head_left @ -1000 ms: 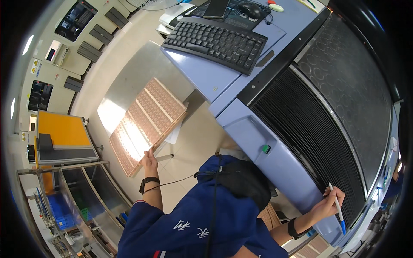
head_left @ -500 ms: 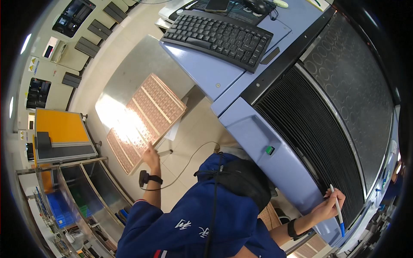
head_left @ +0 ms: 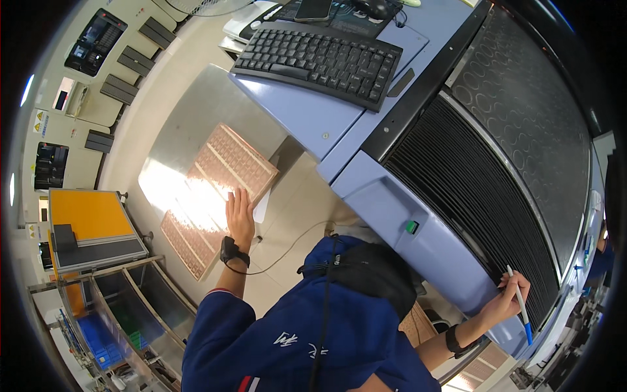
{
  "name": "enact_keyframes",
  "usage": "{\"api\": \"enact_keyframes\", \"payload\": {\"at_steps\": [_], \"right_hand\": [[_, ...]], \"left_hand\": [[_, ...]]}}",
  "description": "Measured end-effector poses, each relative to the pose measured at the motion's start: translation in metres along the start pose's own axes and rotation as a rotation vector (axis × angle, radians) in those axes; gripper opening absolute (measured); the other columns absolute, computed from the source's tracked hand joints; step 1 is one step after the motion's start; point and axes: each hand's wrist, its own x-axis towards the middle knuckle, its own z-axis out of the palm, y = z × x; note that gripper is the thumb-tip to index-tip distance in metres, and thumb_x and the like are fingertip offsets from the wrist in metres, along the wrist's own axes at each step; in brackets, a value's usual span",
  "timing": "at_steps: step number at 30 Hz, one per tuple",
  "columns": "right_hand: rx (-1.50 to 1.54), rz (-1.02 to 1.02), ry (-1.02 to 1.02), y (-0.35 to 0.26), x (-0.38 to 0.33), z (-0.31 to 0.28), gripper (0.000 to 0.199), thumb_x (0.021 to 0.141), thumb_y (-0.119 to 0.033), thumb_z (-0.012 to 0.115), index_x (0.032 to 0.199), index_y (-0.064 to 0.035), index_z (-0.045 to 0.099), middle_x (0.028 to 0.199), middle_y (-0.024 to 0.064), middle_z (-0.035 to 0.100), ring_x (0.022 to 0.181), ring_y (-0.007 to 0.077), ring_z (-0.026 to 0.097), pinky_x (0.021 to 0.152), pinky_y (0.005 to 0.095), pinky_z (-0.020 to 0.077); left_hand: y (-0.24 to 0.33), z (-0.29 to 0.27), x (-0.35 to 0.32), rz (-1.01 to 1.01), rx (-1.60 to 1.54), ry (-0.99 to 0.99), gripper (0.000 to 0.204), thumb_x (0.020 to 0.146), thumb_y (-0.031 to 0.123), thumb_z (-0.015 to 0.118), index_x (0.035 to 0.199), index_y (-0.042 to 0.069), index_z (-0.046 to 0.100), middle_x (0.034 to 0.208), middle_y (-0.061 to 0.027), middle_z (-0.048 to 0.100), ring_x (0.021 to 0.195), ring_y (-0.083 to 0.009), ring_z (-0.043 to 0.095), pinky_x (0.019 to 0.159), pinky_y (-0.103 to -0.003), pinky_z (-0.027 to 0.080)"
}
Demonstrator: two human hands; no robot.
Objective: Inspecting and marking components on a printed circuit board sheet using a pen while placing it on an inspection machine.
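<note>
Copper-coloured panels point(head_left: 234, 155) with a grid of small rectangles and pale stripes lie stacked on a shiny metal table point(head_left: 189, 111) to my left. My left hand point(head_left: 240, 214) rests on the panels near their closest edge, fingers stretched out and holding nothing. On its wrist is a black strap with a small box and a cable. My right hand point(head_left: 508, 299) grips a white marker pen point(head_left: 524, 315) with a blue end, slanted across the fingers. That hand is over the lower end of the black ribbed section point(head_left: 470, 176) of the blue-grey machine.
A black keyboard point(head_left: 320, 62) sits on the machine's blue top, with a phone point(head_left: 313, 9) and mouse point(head_left: 373, 8) beyond it. A green switch point(head_left: 412, 227) is set in the machine's front. Left stand an orange-topped cart point(head_left: 85, 212) and a metal rack point(head_left: 140, 277).
My left hand has moved from the panels' near edge onto their surface, and its fingers have straightened. My right hand still holds the marker pen, at almost the same place. The view has shifted slightly.
</note>
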Motion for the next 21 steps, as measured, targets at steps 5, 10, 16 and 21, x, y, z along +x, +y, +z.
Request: {"api": "enact_keyframes", "payload": {"at_steps": [5, 10, 16, 21], "right_hand": [[-0.034, 0.003, 0.013, 0.001, 0.000, -0.002, 0.015, 0.096, -0.012, 0.063, 0.094, 0.0029, 0.063, 0.083, 0.0127, 0.065, 0.068, 0.0125, 0.057, 0.061, 0.0231, 0.0421], [0.102, 0.017, 0.275, 0.009, -0.021, -0.039, 0.021, 0.098, -0.016, 0.059, 0.103, 0.0038, 0.062, 0.083, 0.0117, 0.063, 0.072, 0.0147, 0.057, 0.062, 0.0244, 0.0406], [-0.044, 0.027, 0.565, 0.020, -0.060, -0.138, 0.028, 0.102, -0.014, 0.051, 0.117, 0.0076, 0.061, 0.093, 0.0169, 0.067, 0.086, 0.0230, 0.064, 0.075, 0.0330, 0.0503], [-0.249, 0.098, 0.790, 0.052, -0.109, -0.239, 0.035, 0.104, -0.019, 0.052, 0.127, 0.0081, 0.055, 0.109, 0.0279, 0.067, 0.094, 0.0293, 0.069, 0.080, 0.0369, 0.0551]], "left_hand": [[0.003, 0.005, 0.006, 0.024, 0.021, 0.020, 0.044, 0.101, 0.016, 0.056, 0.141, -0.001, 0.052, 0.147, -0.0208, 0.050, 0.140, -0.0440, 0.039, 0.115, -0.051, 0.031], [-0.002, 0.015, 0.004, 0.033, 0.017, 0.076, 0.041, 0.101, 0.019, 0.055, 0.138, 0.002, 0.056, 0.144, -0.0195, 0.052, 0.137, -0.0431, 0.042, 0.113, -0.053, 0.033], [0.001, 0.007, 0.006, 0.025, 0.025, 0.053, 0.041, 0.101, 0.018, 0.053, 0.139, 0.002, 0.056, 0.144, -0.0201, 0.052, 0.137, -0.0436, 0.042, 0.113, -0.053, 0.032], [0.016, 0.011, 0.013, -0.009, -0.011, 0.032, 0.040, 0.102, 0.020, 0.052, 0.137, 0.002, 0.057, 0.143, -0.0208, 0.053, 0.137, -0.0429, 0.042, 0.113, -0.053, 0.031]]}}
